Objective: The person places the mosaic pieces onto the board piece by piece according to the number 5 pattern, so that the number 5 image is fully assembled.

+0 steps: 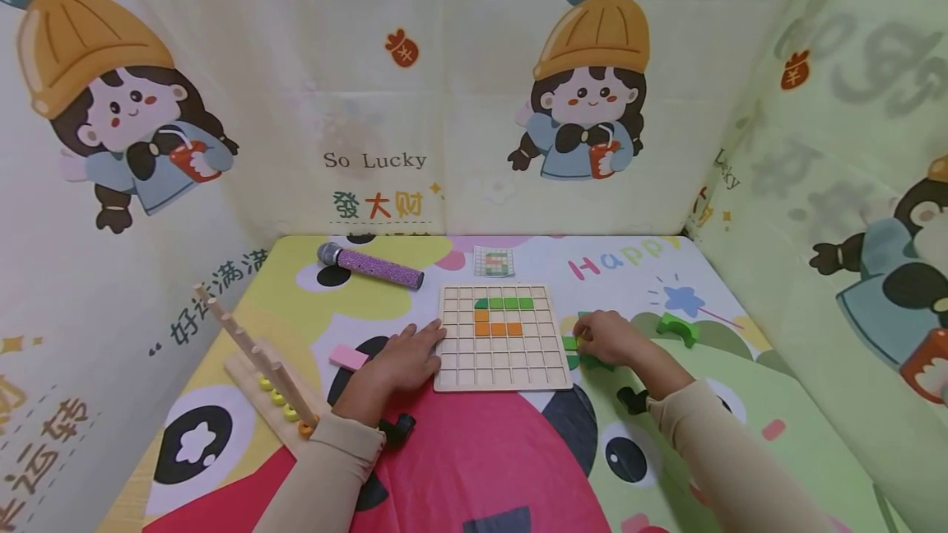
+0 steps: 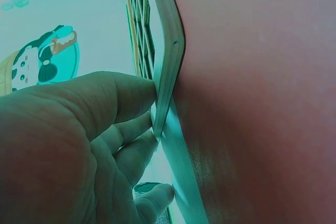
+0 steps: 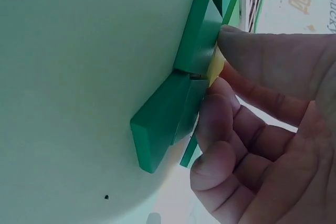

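A square wooden grid board (image 1: 501,360) lies mid-table, bearing a row of green pieces (image 1: 511,303) and an L of orange pieces (image 1: 500,329). My left hand (image 1: 406,356) rests at its left edge, fingers spread. In the left wrist view, the thumb (image 2: 134,95) touches the board's edge (image 2: 170,51). To the right of the board, my right hand (image 1: 611,337) is among loose green blocks (image 1: 570,344). Its thumb and forefinger close around a small yellow block (image 3: 214,69), mostly covered by fingers. Dark green blocks (image 3: 198,38) lie right beside the fingertips.
At left stands a wooden peg rack (image 1: 259,360) with small yellow and orange rings. A pink block (image 1: 348,357) lies near the left hand. Behind the board are a purple glittery microphone (image 1: 378,266) and a pattern card (image 1: 494,261). A green arch block (image 1: 677,328) lies right.
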Demonstrator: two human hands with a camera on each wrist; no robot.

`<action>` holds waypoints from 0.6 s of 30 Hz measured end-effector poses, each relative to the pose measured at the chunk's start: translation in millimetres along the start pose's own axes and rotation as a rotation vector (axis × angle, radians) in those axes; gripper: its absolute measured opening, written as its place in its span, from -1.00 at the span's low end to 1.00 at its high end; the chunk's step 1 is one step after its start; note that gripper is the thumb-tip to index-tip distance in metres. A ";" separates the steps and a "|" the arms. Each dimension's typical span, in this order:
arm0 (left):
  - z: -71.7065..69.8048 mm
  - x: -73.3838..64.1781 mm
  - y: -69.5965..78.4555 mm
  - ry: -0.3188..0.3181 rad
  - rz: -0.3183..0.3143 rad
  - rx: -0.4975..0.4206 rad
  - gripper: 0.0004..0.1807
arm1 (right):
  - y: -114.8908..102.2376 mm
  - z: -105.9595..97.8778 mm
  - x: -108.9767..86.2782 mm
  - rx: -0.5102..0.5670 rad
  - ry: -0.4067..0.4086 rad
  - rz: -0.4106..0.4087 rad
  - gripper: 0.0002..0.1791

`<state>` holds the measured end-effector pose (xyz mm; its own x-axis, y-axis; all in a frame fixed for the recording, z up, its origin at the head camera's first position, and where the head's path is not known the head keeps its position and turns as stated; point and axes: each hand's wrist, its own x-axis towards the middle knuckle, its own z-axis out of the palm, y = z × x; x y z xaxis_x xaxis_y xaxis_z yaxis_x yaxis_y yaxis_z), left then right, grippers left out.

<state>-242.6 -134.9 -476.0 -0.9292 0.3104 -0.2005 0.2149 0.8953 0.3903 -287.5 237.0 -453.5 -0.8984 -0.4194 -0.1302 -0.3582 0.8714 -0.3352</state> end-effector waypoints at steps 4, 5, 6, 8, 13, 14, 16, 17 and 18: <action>-0.2 0.1 0.1 -0.001 -0.003 -0.002 -0.34 | -2.1 0.4 -0.8 -0.042 0.005 -0.020 -0.76; -0.4 0.1 0.1 0.000 -0.004 -0.004 -0.34 | -2.6 0.4 -0.7 -0.045 0.007 -0.017 -0.76; -0.7 0.1 0.2 0.000 -0.003 -0.004 -0.34 | -2.9 0.0 -0.8 -0.049 0.007 -0.016 -0.76; -1.2 0.0 0.1 0.002 -0.004 -0.006 -0.35 | -3.1 -0.9 -0.6 -0.056 0.003 -0.017 -0.77; -2.3 -0.1 0.6 0.002 -0.001 -0.008 -0.36 | -3.3 -3.4 -0.5 -0.056 -0.026 -0.027 -0.77; -2.1 -0.1 0.8 0.002 -0.001 -0.008 -0.36 | -3.6 -3.6 -0.6 -0.051 -0.031 -0.026 -0.77; -1.5 0.0 0.7 0.003 -0.001 -0.004 -0.35 | -3.5 -3.6 -0.8 -0.037 -0.038 -0.022 -0.76; -1.2 -0.1 0.8 0.003 -0.001 -0.001 -0.35 | -3.6 -3.3 -0.7 -0.029 -0.037 -0.016 -0.77; -0.7 -0.1 0.5 0.004 -0.002 0.001 -0.35 | -3.2 -2.9 -0.6 -0.022 -0.037 -0.015 -0.77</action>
<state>-242.7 -134.7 -475.1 -0.9308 0.3073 -0.1979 0.2132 0.8962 0.3891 -286.5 235.2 -449.7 -0.8831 -0.4413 -0.1594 -0.3777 0.8701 -0.3166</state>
